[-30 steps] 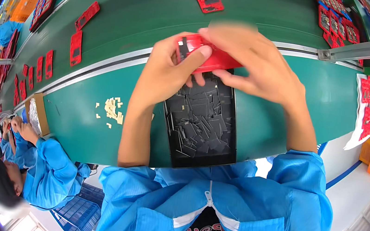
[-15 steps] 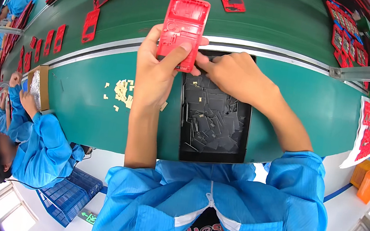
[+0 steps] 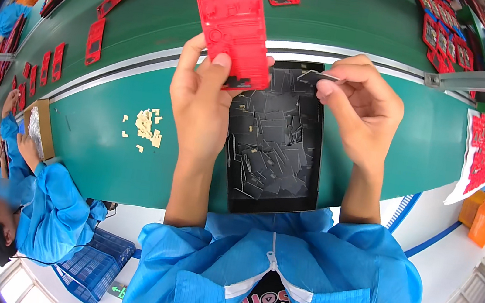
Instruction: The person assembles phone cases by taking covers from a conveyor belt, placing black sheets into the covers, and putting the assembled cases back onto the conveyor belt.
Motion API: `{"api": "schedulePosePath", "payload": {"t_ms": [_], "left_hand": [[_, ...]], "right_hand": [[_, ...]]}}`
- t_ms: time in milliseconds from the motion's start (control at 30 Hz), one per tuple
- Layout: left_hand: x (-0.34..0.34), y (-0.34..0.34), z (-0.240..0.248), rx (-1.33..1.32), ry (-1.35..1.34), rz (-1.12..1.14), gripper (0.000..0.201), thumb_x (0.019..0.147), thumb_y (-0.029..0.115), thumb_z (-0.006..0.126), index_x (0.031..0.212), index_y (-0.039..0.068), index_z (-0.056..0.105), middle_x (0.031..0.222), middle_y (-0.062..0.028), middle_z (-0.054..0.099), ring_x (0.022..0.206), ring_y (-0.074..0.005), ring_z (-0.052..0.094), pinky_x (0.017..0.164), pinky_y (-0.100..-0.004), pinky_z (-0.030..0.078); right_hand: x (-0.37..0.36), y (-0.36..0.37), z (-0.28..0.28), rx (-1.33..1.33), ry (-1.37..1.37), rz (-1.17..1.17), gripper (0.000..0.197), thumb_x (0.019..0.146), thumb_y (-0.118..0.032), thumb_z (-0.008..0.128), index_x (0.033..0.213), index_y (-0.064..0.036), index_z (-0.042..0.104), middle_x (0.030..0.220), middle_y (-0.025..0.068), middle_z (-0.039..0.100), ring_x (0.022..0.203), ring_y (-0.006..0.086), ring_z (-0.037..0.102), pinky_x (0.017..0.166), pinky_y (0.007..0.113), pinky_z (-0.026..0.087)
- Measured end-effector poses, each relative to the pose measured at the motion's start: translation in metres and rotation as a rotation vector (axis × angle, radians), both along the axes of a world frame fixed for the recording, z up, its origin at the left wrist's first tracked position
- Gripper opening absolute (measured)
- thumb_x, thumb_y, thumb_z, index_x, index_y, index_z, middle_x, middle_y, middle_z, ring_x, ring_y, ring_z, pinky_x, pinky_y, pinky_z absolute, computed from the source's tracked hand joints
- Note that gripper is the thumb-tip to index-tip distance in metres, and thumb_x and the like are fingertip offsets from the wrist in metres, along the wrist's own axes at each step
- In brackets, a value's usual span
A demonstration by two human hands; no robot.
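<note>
My left hand (image 3: 204, 94) is closed around the lower end of a red plastic housing (image 3: 234, 28), its ribbed inner side up and the thumb pressed on it. A dark patch shows at the housing's lower edge. To the right, my right hand (image 3: 362, 106) pinches a small thin dark grey piece (image 3: 320, 76) between thumb and fingers, apart from the housing. Both hands are above the far part of a black tray (image 3: 268, 209), which holds many flat dark grey pieces (image 3: 272, 155) lying loosely over one another.
Small cream-coloured pieces (image 3: 148, 125) lie on the green table (image 3: 89, 156) to the left. More red housings (image 3: 95, 40) rest on the green belt (image 3: 169, 7) beyond the metal rail. A co-worker in blue (image 3: 57, 207) is at the left beside a cardboard box (image 3: 40, 128).
My right hand has moved from beside the housing to the right, and the dark piece now shows in its fingers. The housing has tilted, its top shifting left and up.
</note>
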State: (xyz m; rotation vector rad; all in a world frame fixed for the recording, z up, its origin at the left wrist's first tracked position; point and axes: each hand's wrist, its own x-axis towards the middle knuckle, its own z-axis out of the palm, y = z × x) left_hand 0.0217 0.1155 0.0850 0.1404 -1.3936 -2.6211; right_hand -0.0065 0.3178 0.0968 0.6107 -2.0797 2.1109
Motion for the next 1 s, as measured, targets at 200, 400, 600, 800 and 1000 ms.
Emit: {"api": "schedulePosePath", "payload": {"t_ms": [200,400,600,800,1000], "left_hand": [[0.004,0.006,-0.011,-0.097,0.063,0.054,0.029,0.100,0.001,0.061,0.127,-0.005,0.053,0.111,-0.0186,0.074,0.103,-0.0170,0.070,0.093,-0.0297,0.054],[0.010,0.011,-0.004,-0.130,0.010,0.051,0.031,0.098,-0.003,0.062,0.127,-0.005,0.052,0.111,-0.0217,0.073,0.101,-0.0167,0.070,0.090,-0.0287,0.055],[0.012,0.011,-0.005,-0.123,0.052,0.027,0.029,0.096,-0.007,0.062,0.122,-0.003,0.051,0.113,-0.0214,0.072,0.102,-0.0178,0.070,0.086,-0.0278,0.056],[0.011,0.010,-0.005,-0.125,0.080,-0.002,0.031,0.095,-0.008,0.062,0.123,-0.002,0.050,0.115,-0.0211,0.071,0.104,-0.0181,0.069,0.087,-0.0296,0.056],[0.012,0.008,-0.006,-0.144,0.109,-0.016,0.031,0.095,-0.009,0.061,0.123,-0.002,0.049,0.116,-0.0211,0.071,0.106,-0.0185,0.069,0.088,-0.0301,0.056]], "right_hand": [[0.009,-0.011,0.007,-0.127,-0.095,-0.023,0.019,0.086,0.013,0.071,0.103,0.0062,0.067,0.099,0.0117,0.068,0.084,0.0150,0.071,0.071,0.024,0.059],[0.015,-0.027,0.019,-0.207,-0.194,-0.102,0.018,0.089,0.010,0.070,0.106,0.0063,0.065,0.092,0.0129,0.072,0.076,0.0171,0.074,0.067,0.025,0.060],[0.014,-0.030,0.009,-0.239,-0.228,-0.062,0.015,0.092,0.009,0.068,0.106,0.0073,0.065,0.094,0.0155,0.073,0.084,0.0205,0.076,0.072,0.026,0.062],[0.012,-0.030,0.006,-0.242,-0.309,-0.007,0.013,0.092,0.008,0.068,0.105,0.0075,0.065,0.095,0.0166,0.073,0.087,0.0223,0.076,0.071,0.027,0.062],[0.014,-0.033,0.010,-0.210,-0.366,-0.014,0.012,0.093,0.006,0.068,0.105,0.0069,0.065,0.095,0.0160,0.074,0.086,0.0215,0.076,0.068,0.026,0.061]]}}
